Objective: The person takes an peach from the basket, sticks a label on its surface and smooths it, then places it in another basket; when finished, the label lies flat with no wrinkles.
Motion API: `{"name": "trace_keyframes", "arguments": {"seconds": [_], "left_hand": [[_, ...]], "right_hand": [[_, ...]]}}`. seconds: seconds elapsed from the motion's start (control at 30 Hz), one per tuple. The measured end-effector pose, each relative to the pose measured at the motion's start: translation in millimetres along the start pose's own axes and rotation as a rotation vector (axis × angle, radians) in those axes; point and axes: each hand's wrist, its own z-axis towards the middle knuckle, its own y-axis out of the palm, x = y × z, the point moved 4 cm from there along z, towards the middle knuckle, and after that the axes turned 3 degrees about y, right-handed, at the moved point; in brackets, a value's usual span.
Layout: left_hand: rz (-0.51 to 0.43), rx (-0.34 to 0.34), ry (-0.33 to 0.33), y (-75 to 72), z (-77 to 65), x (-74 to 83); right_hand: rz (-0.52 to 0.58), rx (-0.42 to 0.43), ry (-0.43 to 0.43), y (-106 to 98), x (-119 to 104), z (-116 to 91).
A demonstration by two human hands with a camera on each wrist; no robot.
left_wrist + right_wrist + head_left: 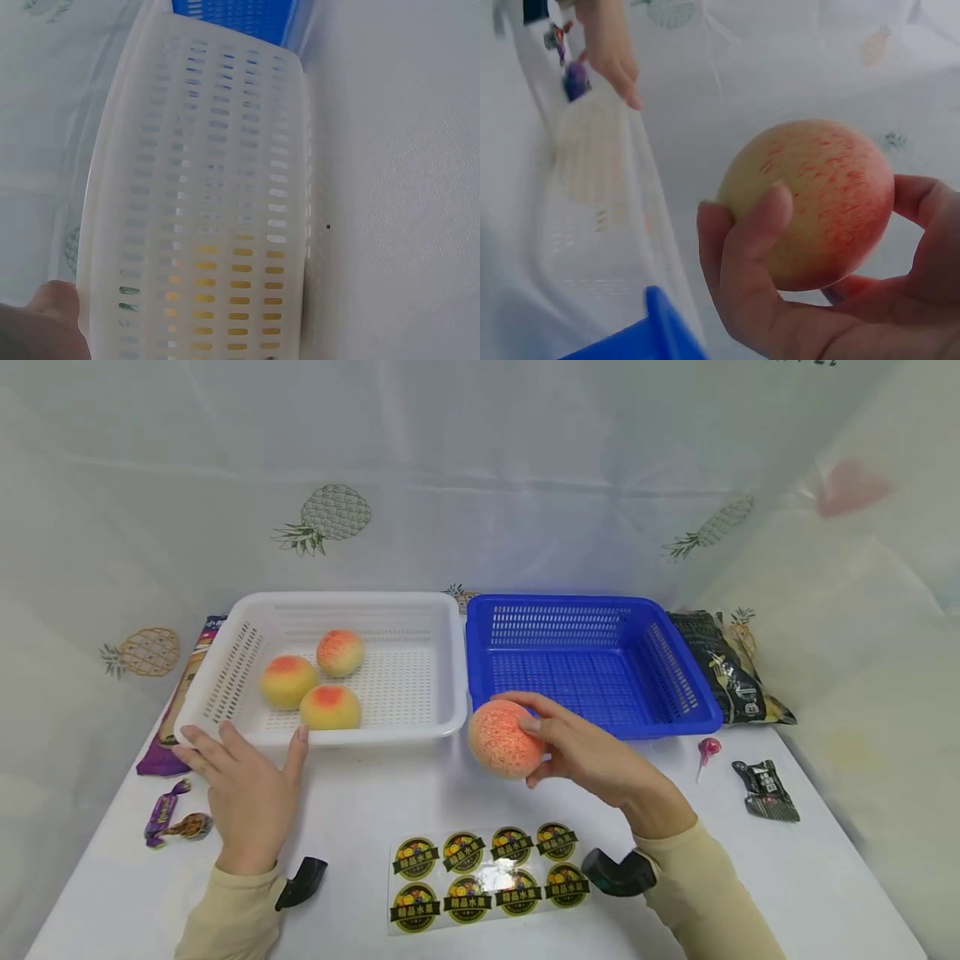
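Note:
My right hand (592, 752) holds a peach (506, 739) with its fingers curled round it, just in front of the gap between the two baskets. In the right wrist view the peach (810, 202) shows a pale yellow side and a red-streaked side. My left hand (251, 793) rests its spread fingers on the front left rim of the white basket (397, 739). Three more peaches lie inside that basket: one at the back (341, 653), one at the left (288, 682) and one by the front wall (331, 707). To the right stands a blue basket (555, 672) holding nothing.
A sheet of round fruit stickers (487, 878) lies at the front of the white table. Left are a purple packet (161, 760), a purple-wrapped candy (163, 814) and a brown lollipop (193, 827). Right are a black snack bag (723, 668), a pink lollipop (708, 747) and a black packet (767, 791).

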Motion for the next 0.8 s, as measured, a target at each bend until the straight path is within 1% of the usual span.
{"name": "trace_keyframes", "arguments": {"seconds": [0.1,0.17,0.2,0.27,0.3,0.37,0.43,0.5,0.57,0.63,0.7,0.8], "left_hand": [[-0.002,-0.012,-0.012,-0.1,1.0,-2.0],[0.0,-0.015,-0.013,-0.1,1.5,-2.7],[0.0,-0.014,-0.012,-0.2,1.7,-2.7],[-0.001,-0.01,-0.011,-0.3,1.7,-2.4],[-0.001,-0.011,-0.01,-0.1,1.8,-2.3],[-0.002,-0.009,-0.01,0.3,1.8,-2.0],[-0.005,-0.015,-0.014,1.3,1.8,-2.3],[-0.007,-0.02,-0.017,2.5,1.7,-2.6],[-0.008,-0.017,-0.018,2.4,1.7,-3.2],[-0.009,-0.014,-0.018,2.8,1.9,-3.8],[-0.009,-0.015,-0.019,3.3,1.9,-4.0],[-0.01,-0.023,-0.02,4.2,1.8,-4.1]], "right_hand": [[0.188,-0.115,0.032,-1.8,19.0,-21.4],[0.269,-0.164,0.032,-3.0,33.0,-34.1],[0.285,-0.177,0.027,-4.0,40.7,-39.5],[0.271,-0.177,0.016,-6.9,55.7,-47.8],[0.235,-0.157,0.01,-8.9,62.5,-50.7],[0.135,-0.08,0.02,-14.9,76.3,-53.5],[0.03,0.017,0.074,-21.8,88.2,-53.4],[-0.057,0.12,0.152,-28.8,99.3,-51.8],[-0.113,0.197,0.229,-34.9,109.3,-49.1],[-0.161,0.254,0.278,-40.2,117.1,-46.5],[-0.202,0.289,0.286,-44.4,121.6,-43.7],[-0.262,0.308,0.238,-47.7,122.7,-37.7]]}}
